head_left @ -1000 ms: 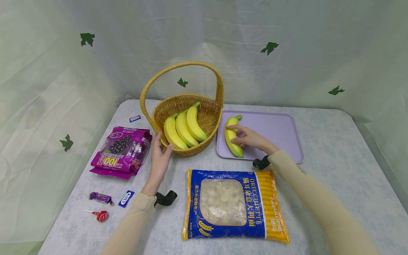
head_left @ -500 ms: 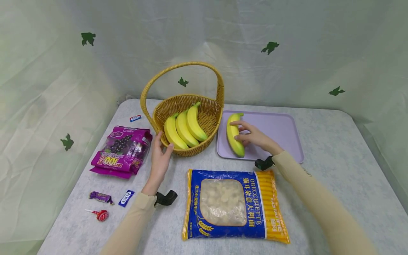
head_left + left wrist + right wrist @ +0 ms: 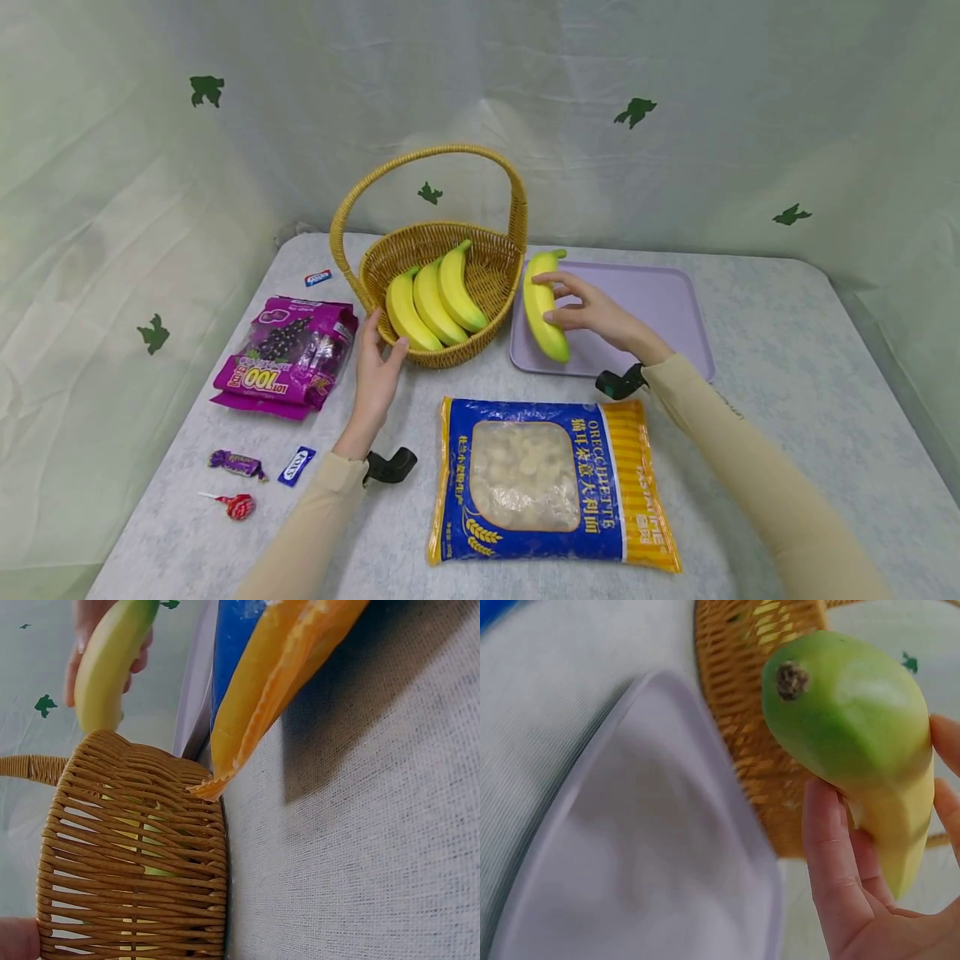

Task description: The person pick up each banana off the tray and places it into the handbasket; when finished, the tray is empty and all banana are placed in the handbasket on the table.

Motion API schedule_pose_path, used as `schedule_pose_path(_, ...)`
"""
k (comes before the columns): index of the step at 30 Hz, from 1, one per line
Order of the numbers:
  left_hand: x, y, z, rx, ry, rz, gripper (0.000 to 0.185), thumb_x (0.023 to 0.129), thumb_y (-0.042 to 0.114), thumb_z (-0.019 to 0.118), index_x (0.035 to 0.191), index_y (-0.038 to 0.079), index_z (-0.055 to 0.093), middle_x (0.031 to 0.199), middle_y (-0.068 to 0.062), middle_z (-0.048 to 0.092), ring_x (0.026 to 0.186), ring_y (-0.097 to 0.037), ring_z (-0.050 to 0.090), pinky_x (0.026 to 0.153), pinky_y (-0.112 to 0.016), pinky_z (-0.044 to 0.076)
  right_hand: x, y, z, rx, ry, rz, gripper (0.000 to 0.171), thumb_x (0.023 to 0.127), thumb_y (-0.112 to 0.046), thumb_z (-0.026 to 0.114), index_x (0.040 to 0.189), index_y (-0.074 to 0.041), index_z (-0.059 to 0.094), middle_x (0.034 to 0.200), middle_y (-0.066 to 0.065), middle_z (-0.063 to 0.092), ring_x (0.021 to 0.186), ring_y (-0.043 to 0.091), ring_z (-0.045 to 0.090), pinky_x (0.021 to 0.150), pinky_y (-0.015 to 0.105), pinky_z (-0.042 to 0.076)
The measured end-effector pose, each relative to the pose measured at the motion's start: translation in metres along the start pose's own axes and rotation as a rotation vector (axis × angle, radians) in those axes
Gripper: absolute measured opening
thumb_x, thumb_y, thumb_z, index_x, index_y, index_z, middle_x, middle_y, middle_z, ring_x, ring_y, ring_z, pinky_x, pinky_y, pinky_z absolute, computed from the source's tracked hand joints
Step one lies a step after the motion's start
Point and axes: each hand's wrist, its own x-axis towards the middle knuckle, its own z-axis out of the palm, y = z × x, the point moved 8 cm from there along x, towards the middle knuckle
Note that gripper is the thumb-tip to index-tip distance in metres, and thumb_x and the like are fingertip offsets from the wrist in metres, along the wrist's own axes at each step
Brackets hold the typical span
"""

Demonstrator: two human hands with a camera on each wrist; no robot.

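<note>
My right hand grips a yellow banana with green tips and holds it just above the left end of a lilac tray. The right wrist view shows that banana lifted clear of the tray, thumb and fingers curled around it. A wicker basket with a tall handle holds three more bananas. My left hand rests against the basket's front left wall, fingers relaxed. In the left wrist view the basket wall fills the lower left and the held banana shows above it.
A big blue and orange pasta bag lies in front of the basket and tray. A purple grape-candy bag sits at the left, with small wrapped sweets and a lollipop near the front left edge. Green cloth backdrop surrounds the table.
My right hand has closed round the banana and raised it off the tray, shifting it slightly toward the basket. The left hand has stayed against the basket.
</note>
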Motion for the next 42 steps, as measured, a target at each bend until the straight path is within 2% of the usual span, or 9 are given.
schedule_pose_path(7, 0.000, -0.001, 0.000, 0.002, 0.001, -0.006, 0.064, 0.099, 0.008, 0.047, 0.153, 0.006, 0.013, 0.157, -0.010, 0.010, 0.140, -0.028, 0.017, 0.112, -0.041, 0.024, 0.009, -0.028, 0.025, -0.003, -0.083, -0.069, 0.055, 0.093, -0.016, 0.063, 0.144, -0.018, 0.043, 0.128, 0.016, 0.040, 0.105, 0.032, 0.056, 0.090, 0.045, 0.049)
schedule_pose_path(15, -0.001, -0.001, 0.000, 0.011, 0.000, -0.009, 0.064, 0.099, 0.008, 0.048, 0.153, 0.007, 0.013, 0.157, -0.010, 0.010, 0.140, -0.029, 0.017, 0.111, -0.042, 0.026, 0.027, -0.044, 0.045, -0.060, -0.132, -0.096, 0.053, 0.093, -0.019, 0.063, 0.143, -0.021, 0.045, 0.129, 0.013, 0.040, 0.104, 0.029, 0.052, 0.090, 0.042, 0.048)
schedule_pose_path(21, 0.000, -0.001, 0.000, 0.006, 0.006, 0.003, 0.063, 0.099, 0.008, 0.048, 0.153, 0.006, 0.014, 0.157, -0.011, 0.011, 0.140, -0.030, 0.017, 0.112, -0.044, 0.025, 0.045, -0.053, 0.049, -0.103, -0.134, -0.104, 0.055, 0.093, -0.018, 0.062, 0.144, -0.019, 0.043, 0.126, 0.014, 0.038, 0.091, 0.026, 0.051, 0.085, 0.039, 0.050)
schedule_pose_path(27, 0.000, 0.001, 0.000, -0.001, -0.002, -0.006, 0.063, 0.100, 0.009, 0.047, 0.153, 0.006, 0.014, 0.157, -0.012, 0.010, 0.140, -0.032, 0.017, 0.112, -0.045, 0.024, 0.063, -0.060, 0.047, -0.169, -0.102, -0.114, 0.056, 0.091, -0.012, 0.061, 0.144, -0.014, 0.044, 0.115, 0.014, 0.040, 0.092, 0.021, 0.045, 0.079, 0.035, 0.047)
schedule_pose_path(32, -0.003, 0.008, 0.000, -0.027, -0.017, -0.026, 0.063, 0.099, 0.006, 0.046, 0.152, 0.001, 0.013, 0.157, -0.016, 0.008, 0.140, -0.036, 0.015, 0.112, -0.047, 0.023, 0.077, -0.062, 0.045, -0.262, -0.075, -0.107, 0.053, 0.090, -0.012, 0.062, 0.141, -0.009, 0.047, 0.103, 0.014, 0.046, 0.074, 0.027, 0.050, 0.068, 0.037, 0.048)
schedule_pose_path(34, -0.003, 0.009, 0.000, -0.034, -0.020, -0.028, 0.063, 0.099, 0.005, 0.046, 0.152, 0.000, 0.013, 0.157, -0.017, 0.007, 0.140, -0.037, 0.015, 0.112, -0.048, 0.022, 0.081, -0.063, 0.045, -0.328, -0.068, -0.099, 0.052, 0.091, -0.014, 0.062, 0.141, -0.009, 0.048, 0.107, 0.015, 0.050, 0.075, 0.028, 0.049, 0.068, 0.034, 0.046)
schedule_pose_path(37, -0.002, 0.006, 0.000, -0.028, -0.014, -0.023, 0.063, 0.099, 0.006, 0.046, 0.152, 0.002, 0.013, 0.157, -0.015, 0.008, 0.140, -0.035, 0.016, 0.112, -0.047, 0.023, 0.087, -0.062, 0.045, -0.420, -0.049, -0.072, 0.050, 0.091, -0.017, 0.062, 0.140, -0.009, 0.050, 0.120, 0.015, 0.052, 0.089, 0.028, 0.048, 0.076, 0.033, 0.043)
schedule_pose_path(40, -0.001, 0.002, 0.000, -0.014, -0.005, -0.008, 0.063, 0.100, 0.008, 0.047, 0.153, 0.005, 0.014, 0.157, -0.012, 0.010, 0.140, -0.032, 0.017, 0.112, -0.044, 0.024, 0.092, -0.062, 0.047, -0.514, -0.043, -0.059, 0.048, 0.092, -0.020, 0.061, 0.138, -0.008, 0.052, 0.131, 0.016, 0.052, 0.111, 0.030, 0.045, 0.092, 0.038, 0.040)
schedule_pose_path(42, 0.000, 0.000, 0.000, -0.005, 0.001, 0.003, 0.063, 0.100, 0.008, 0.047, 0.153, 0.006, 0.014, 0.157, -0.011, 0.011, 0.140, -0.032, 0.018, 0.112, -0.044, 0.025, 0.095, -0.062, 0.050, -0.574, -0.048, -0.058, 0.047, 0.092, -0.020, 0.061, 0.135, -0.006, 0.054, 0.137, 0.016, 0.050, 0.124, 0.033, 0.037, 0.102, 0.041, 0.033)
